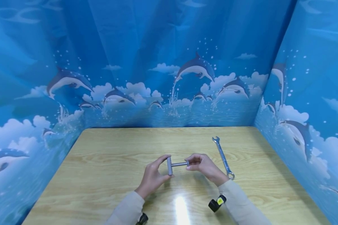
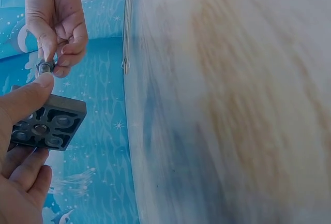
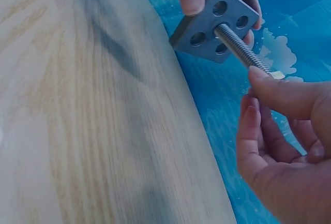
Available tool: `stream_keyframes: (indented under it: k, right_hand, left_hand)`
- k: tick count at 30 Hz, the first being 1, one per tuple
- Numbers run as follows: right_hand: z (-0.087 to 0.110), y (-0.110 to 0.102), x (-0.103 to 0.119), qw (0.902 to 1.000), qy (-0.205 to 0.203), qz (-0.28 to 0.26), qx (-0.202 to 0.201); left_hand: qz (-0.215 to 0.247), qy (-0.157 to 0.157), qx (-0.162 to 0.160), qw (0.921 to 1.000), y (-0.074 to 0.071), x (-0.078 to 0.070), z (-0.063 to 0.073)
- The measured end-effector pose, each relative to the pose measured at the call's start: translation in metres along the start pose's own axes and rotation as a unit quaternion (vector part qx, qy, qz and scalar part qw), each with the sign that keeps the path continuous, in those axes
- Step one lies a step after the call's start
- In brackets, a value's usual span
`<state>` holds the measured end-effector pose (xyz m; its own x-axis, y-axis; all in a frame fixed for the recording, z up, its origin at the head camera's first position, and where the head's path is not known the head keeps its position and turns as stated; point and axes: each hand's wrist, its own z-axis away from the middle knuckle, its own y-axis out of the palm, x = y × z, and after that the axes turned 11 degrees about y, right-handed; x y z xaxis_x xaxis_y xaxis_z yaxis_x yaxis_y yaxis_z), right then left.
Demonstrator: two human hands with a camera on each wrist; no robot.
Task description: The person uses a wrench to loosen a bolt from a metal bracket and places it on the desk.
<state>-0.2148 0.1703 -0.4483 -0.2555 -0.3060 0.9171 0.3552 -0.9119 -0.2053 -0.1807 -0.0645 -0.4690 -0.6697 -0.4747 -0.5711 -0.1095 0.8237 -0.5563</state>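
Observation:
A square grey plate (image 3: 207,25) with holes is held by its edges between the thumb and fingers of my left hand (image 1: 154,176). From the plate's centre a threaded bolt (image 3: 240,47) sticks out to the right, seen side-on as a rod (image 1: 179,164) in the head view. My right hand (image 1: 204,167) pinches the bolt's far end between thumb and fingers, partly covering a nut or head (image 2: 44,68) there. The plate's ribbed back (image 2: 49,123) shows the bolt's tip in its middle hole. Both hands hold the assembly above the table.
A combination wrench (image 1: 223,157) lies on the wooden table (image 1: 115,153), just beyond my right wrist. A blue dolphin-print curtain (image 1: 146,47) encloses the table's back and sides. Black wrist devices (image 1: 217,203) sit near the sleeves.

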Motion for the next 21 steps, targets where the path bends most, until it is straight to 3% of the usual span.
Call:
stream_keyframes:
  k: [7,15,21]
  right_hand:
    - [0.0001,0.0038,0.0013,0.9998,0.004,-0.005,-0.02]
    - [-0.0002,0.0013,-0.0037,0.9959,0.017,-0.004,0.089]
    - [-0.0023,0.0033,-0.0047,0.9934,0.057,-0.027,0.096]
  left_hand:
    - [0.001,-0.001,-0.002,1.0,0.0,-0.0008,-0.0006]
    - [-0.003,-0.002,-0.002,1.0,0.0002,0.0005,0.0011]
    - [-0.013,0.005,-0.005,0.9999,0.0003,0.0006,0.0008]
